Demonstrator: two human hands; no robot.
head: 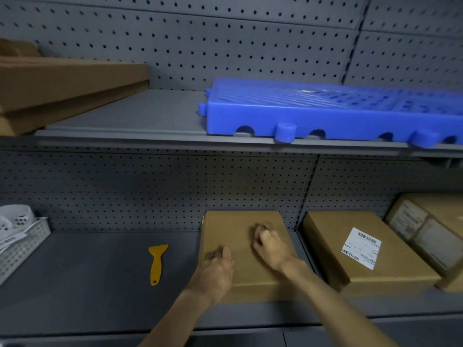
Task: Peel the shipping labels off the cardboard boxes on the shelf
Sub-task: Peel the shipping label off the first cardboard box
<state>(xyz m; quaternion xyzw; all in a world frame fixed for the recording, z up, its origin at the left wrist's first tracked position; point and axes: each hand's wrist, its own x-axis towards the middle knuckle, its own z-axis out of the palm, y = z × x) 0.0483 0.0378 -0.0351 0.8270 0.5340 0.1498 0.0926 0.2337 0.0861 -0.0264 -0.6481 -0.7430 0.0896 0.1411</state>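
hands over a plain brown cardboard box [244,249] on the lower grey metal shelf [100,276], near the shelf's middle with its back end against the perforated grey back panel [150,186]. the left hand [215,269] rests at the box's front left corner, fingers lightly bent over the left edge, thumb lying along the top; whether it grips the box cannot be told because of blur. the right hand [269,244] sits on the top face of the box, toward its right side, fingers curled under into a loose fist with the tips against the cardboard; whether they pinch anything cannot be told. no label shows on this box's visible top face. a second brown cardboard box [370,256] lies just beside the first, toward the shelf's right end, with a white barcoded shipping label [361,247] stuck flat on its top. a third cardboard box with faded labels [431,231] leans at the far right edge, touching the second. a yellow plastic scraper [157,262] lies flat on the shelf left of the first box, apart from it, blade toward the back. a white mesh basket holding white paper strips [20,241] stands at the shelf's left edge. on the upper grey shelf [140,116]: a blue plastic pallet tile [325,113] toward the right end, overhanging the front edge, and flat brown cardboard pieces [62,88] stacked at the left end.
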